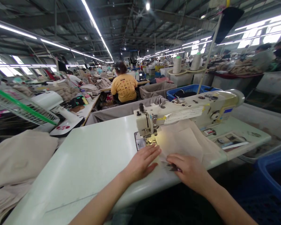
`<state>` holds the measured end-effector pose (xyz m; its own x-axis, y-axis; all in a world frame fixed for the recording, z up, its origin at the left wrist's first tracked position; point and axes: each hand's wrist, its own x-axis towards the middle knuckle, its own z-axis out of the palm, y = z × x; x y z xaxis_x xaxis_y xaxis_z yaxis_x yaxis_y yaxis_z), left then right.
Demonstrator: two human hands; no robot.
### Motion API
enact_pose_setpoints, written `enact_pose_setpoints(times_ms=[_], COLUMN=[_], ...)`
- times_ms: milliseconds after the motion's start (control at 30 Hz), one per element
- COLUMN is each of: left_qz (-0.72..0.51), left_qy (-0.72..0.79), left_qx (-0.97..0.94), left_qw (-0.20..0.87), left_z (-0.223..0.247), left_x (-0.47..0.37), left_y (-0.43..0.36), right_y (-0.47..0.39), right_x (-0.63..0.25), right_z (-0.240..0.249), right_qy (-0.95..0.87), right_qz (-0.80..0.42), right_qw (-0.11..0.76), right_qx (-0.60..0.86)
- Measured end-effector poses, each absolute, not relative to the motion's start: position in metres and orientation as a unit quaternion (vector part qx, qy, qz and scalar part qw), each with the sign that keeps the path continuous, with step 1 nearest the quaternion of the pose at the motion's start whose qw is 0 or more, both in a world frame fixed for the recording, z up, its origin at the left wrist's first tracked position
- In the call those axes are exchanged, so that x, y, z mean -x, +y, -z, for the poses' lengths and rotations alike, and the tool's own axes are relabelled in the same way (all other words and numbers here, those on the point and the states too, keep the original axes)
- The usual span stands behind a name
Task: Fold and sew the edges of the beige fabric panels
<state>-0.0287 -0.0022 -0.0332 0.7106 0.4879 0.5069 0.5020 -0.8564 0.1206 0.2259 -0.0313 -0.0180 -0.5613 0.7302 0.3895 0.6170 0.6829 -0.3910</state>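
A sewing machine (178,114) stands on a pale green table, its lamp lit at the needle. Beige fabric (184,140) lies under the machine's arm and reaches forward to my hands. My left hand (141,164) rests flat just in front of the presser foot, fingers stretched out, at the fabric's left edge. To its right, my right hand (192,172) is closed around small dark metal thread snips (172,167), whose tips point left near the fabric's front edge. The palm hides most of the snips.
Beige cloth (21,156) is piled at the left, beside a white fan (49,106) with a green strip. A small tray of tools (231,140) sits at the table's right. Blue baskets (271,168) stand at right and behind. A person in a yellow shirt (124,87) sits ahead.
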Motion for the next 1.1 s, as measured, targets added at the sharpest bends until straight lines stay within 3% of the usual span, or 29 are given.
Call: enact_pose_setpoints(times_ms=[167, 333, 467, 633, 767, 933, 1033, 1100], left_qz=[0.162, 0.168, 0.169, 0.204, 0.246, 0.267, 0.271, 0.274], left_qy=[-0.225, -0.289, -0.328, -0.368, -0.466, -0.676, -0.7, -0.695], left_qx=[0.951, 0.932, 0.92, 0.887, 0.81, 0.65, 0.627, 0.633], left_qw=[-0.133, -0.139, -0.129, -0.19, -0.258, -0.223, -0.208, -0.2], left_z=[0.027, 0.036, 0.036, 0.023, 0.019, 0.031, 0.036, 0.037], left_x=[0.011, 0.06, 0.101, 0.124, 0.127, 0.121, 0.114, 0.109], left_y=[-0.012, -0.039, -0.06, -0.065, -0.054, -0.043, -0.043, -0.046], right_y=[-0.051, -0.053, -0.046, -0.026, -0.007, 0.003, -0.003, -0.01], right_x=[-0.207, -0.225, -0.234, -0.222, -0.201, -0.174, -0.163, -0.16], right_z=[0.022, 0.04, 0.044, 0.039, 0.043, 0.062, 0.071, 0.074], right_qy=[-0.9, -0.907, -0.899, -0.902, -0.853, -0.661, -0.572, -0.578], right_qz=[-0.145, -0.077, -0.077, -0.16, -0.329, -0.395, -0.385, -0.377], right_qw=[0.219, 0.189, 0.221, 0.24, 0.236, 0.351, 0.444, 0.455], right_qx=[0.347, 0.37, 0.371, 0.32, 0.329, 0.532, 0.572, 0.563])
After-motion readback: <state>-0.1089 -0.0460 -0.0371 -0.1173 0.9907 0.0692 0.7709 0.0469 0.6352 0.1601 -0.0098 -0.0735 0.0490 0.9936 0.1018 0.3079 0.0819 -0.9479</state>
